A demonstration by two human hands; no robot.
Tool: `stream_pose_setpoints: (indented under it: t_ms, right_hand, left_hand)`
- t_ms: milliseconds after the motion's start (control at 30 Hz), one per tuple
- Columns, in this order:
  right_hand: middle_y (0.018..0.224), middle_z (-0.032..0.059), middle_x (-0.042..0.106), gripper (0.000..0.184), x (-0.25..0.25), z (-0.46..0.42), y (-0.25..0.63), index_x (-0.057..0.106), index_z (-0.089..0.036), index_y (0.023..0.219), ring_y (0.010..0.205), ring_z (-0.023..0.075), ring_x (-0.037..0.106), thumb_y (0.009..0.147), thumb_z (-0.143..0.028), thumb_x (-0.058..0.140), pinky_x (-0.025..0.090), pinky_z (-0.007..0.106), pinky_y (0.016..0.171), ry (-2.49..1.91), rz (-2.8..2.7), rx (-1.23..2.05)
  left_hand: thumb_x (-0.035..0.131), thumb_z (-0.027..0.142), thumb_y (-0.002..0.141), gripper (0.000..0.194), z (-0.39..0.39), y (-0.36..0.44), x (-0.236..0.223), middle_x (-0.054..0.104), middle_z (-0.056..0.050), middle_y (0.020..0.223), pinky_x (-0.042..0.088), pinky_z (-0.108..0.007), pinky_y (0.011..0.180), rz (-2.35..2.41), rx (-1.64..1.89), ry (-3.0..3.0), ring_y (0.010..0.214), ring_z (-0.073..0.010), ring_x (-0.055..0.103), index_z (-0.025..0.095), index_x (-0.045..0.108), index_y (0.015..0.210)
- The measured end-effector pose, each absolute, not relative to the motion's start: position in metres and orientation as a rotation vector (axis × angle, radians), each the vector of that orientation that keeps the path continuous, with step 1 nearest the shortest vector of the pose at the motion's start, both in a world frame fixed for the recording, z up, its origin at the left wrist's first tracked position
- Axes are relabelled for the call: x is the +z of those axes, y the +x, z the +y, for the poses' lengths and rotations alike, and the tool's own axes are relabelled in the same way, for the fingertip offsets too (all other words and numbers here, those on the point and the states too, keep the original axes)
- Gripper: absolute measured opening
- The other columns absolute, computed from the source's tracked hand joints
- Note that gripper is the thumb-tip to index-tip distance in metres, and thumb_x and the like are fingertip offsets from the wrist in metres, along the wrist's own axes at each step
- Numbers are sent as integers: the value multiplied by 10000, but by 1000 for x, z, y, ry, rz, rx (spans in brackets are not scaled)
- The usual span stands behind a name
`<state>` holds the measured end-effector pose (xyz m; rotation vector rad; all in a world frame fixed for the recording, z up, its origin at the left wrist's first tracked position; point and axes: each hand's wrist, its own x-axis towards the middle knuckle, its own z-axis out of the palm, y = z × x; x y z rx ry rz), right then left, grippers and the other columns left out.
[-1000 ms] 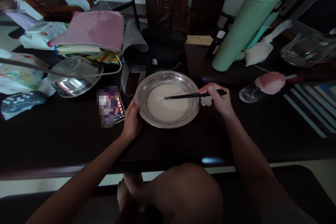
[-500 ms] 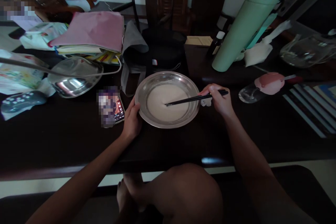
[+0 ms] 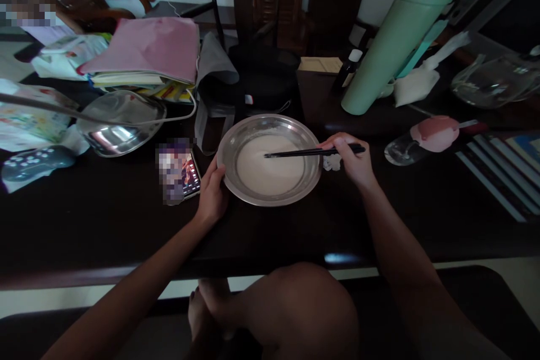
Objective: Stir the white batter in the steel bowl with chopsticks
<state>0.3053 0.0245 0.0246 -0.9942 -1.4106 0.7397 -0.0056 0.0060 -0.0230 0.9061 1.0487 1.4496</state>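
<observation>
A round steel bowl [image 3: 310,185] rests on the dark table, holding a pale, milky liquid [image 3: 274,171]. My left hand [image 3: 213,191] grips the bowl's left rim, thumb at the edge, with the other fingers partly hidden beneath it. My right hand [image 3: 352,160] is closed around black chopsticks [image 3: 295,152], which reach over the right rim. Their tips dip into the liquid near the middle of the bowl. Just right of the bowl, partly behind my right hand, lies a crumpled white tissue [image 3: 332,162].
Left of the bowl lie a lit phone [image 3: 189,174], a shiny steel basin [image 3: 120,138] and a game controller [image 3: 37,163]. Behind are a pink folder [image 3: 147,48] and a black bag [image 3: 265,79]. To the right stand a tall green thermos [image 3: 388,56], a pink-topped bottle [image 3: 434,134] and stacked books [image 3: 502,177].
The chopsticks' tips have swung away from me through the liquid, so the sticks now lie more level across the bowl. My left hand and the bowl stay in place.
</observation>
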Motion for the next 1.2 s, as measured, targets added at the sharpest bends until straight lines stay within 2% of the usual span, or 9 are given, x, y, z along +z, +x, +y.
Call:
stream_pose_setpoints:
  t_ms: [200, 300, 433, 533, 633, 733, 900, 1100, 1200]
  right_hand:
    - [732, 30, 802, 452, 24, 25, 306, 811, -260, 702, 726, 192, 783, 935, -636, 723, 647, 333, 726, -979, -1418, 798]
    - [741, 29, 807, 448, 24, 25, 306, 811, -257, 710, 755, 194, 792, 914, -649, 741, 647, 324, 735, -1004, -1411, 742]
    - [685, 24, 789, 478, 23, 26, 306, 792, -256, 666, 664, 178, 765, 931, -647, 723, 632, 310, 666, -988, -1352, 753]
    - [739, 28, 809, 448, 22, 26, 306, 820, -268, 706, 729, 185, 786, 924, -649, 730, 651, 321, 728, -983, -1425, 786]
    - [784, 31, 829, 416, 23, 25, 307, 832, -273, 737, 777, 191, 802, 908, -644, 754, 656, 321, 751, -1006, -1421, 750]
    - [742, 35, 818, 460, 24, 25, 307, 806, -258, 694, 717, 194, 791, 919, -653, 734, 650, 323, 689, -1012, -1361, 749]
    - [783, 38, 824, 434, 24, 25, 306, 822, -259, 733, 764, 188, 798, 926, -639, 735, 658, 326, 754, -993, -1461, 772]
    - [700, 33, 793, 458, 23, 26, 307, 805, -254, 694, 699, 190, 787, 943, -629, 720, 645, 319, 674, -977, -1386, 761]
    - [759, 32, 817, 421, 23, 25, 307, 828, -266, 733, 745, 188, 798, 928, -628, 741, 657, 324, 730, -968, -1456, 793]
  left_hand:
    - [790, 365, 794, 391, 7, -7, -19, 815, -72, 1189, 543, -349, 1120, 1072, 1465, 868, 1295, -305, 686, 176, 788, 1135]
    - [792, 403, 800, 445, 7, -6, -19, 819, -69, 1171, 551, -362, 1115, 1065, 1468, 881, 1283, -308, 697, 181, 784, 1185]
    - [783, 411, 815, 471, 7, -7, -23, 801, -86, 1251, 556, -370, 1105, 1053, 1455, 876, 1274, -307, 701, 180, 769, 1226]
    - [753, 396, 854, 409, 7, -7, -26, 787, -74, 1287, 525, -337, 1132, 1037, 1470, 868, 1306, -274, 678, 197, 768, 1211]
    - [773, 397, 828, 401, 8, -7, -26, 805, -57, 1210, 549, -343, 1105, 1039, 1472, 862, 1269, -284, 701, 210, 769, 1182]
    - [794, 380, 810, 393, 8, -8, -26, 812, -53, 1157, 568, -333, 1073, 1027, 1464, 853, 1264, -301, 705, 206, 772, 1162]
    - [747, 387, 883, 325, 8, -7, -31, 801, -73, 1220, 541, -338, 1112, 1023, 1486, 870, 1305, -308, 681, 193, 780, 1141]
    - [765, 370, 831, 312, 8, -5, -27, 805, -87, 1247, 548, -332, 1116, 1061, 1502, 879, 1276, -284, 703, 178, 793, 1077]
    - [774, 374, 806, 362, 7, -4, -24, 804, -88, 1257, 551, -335, 1108, 1064, 1494, 846, 1240, -276, 720, 176, 788, 1109]
